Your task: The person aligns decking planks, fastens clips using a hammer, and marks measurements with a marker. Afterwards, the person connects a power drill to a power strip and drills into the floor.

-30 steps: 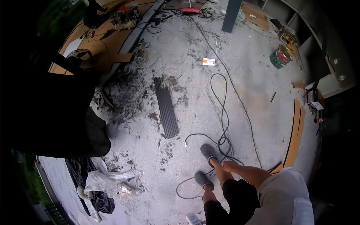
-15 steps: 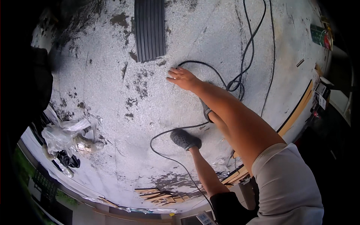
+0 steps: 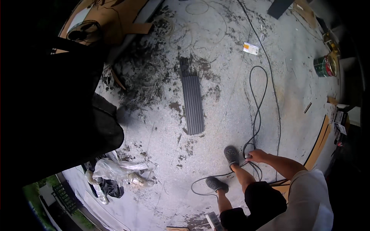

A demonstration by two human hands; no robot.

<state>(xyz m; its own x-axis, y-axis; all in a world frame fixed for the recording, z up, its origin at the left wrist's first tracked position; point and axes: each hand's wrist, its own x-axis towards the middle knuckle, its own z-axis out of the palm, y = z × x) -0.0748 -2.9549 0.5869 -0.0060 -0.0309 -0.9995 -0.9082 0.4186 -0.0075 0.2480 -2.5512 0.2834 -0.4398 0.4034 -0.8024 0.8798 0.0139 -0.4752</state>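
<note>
My right hand is low at the right, beside my clogs, its fingers closed around the black cable. From the hand the cable runs up the floor in a narrow, crossed loop. Below the hand it gathers in coils, and another length curves left past the dark clogs. A stack of long, dark grey ribbed strips lies on the floor ahead, apart from the hand. My left hand is out of view.
Crumpled clear plastic lies at the left. A green and red can stands at the far right, near wooden strips. A fan is at the far left. A pale box with buttons sits by my legs.
My right hand has drawn back from the end of the ribbed strips to beside my foot. Its fingers have gone from spread to closed on the cable. The view now takes in more floor ahead.
</note>
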